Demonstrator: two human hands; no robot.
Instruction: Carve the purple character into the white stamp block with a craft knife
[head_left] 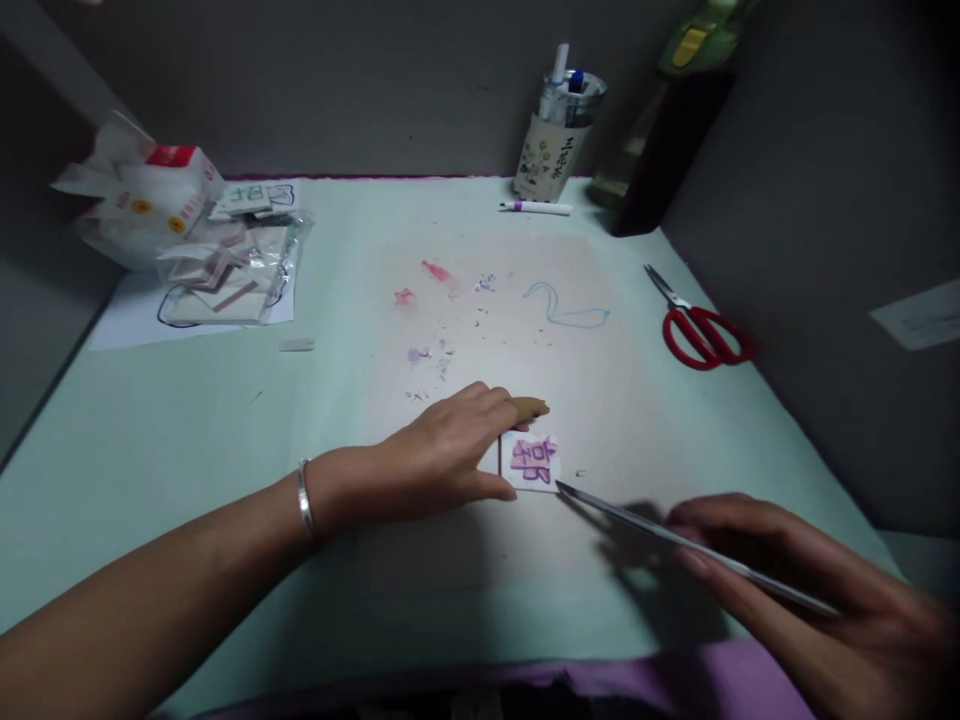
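A small white block (534, 462) with a purple character on its face lies near the middle of the pale mat. My left hand (450, 450) comes from the left and grips it, thumb along the near edge and fingers over the far edge. A tan covering (531, 409) wraps one fingertip of that hand. In my right hand (810, 590) is a slim silver craft knife (645, 525), pinched between thumb and fingers. Its dark tip meets the block's near right corner, or sits just beside it; I cannot tell which.
Red scissors (701, 330) lie at the right. At the back stand a pen jar (553, 150), a capped marker (536, 208) and a dark box (667, 160) beside a green-topped bottle (705, 40). Plastic-wrapped blocks (225, 275) and a white bag (142, 210) are back left. Scraps dot the mat (622, 400).
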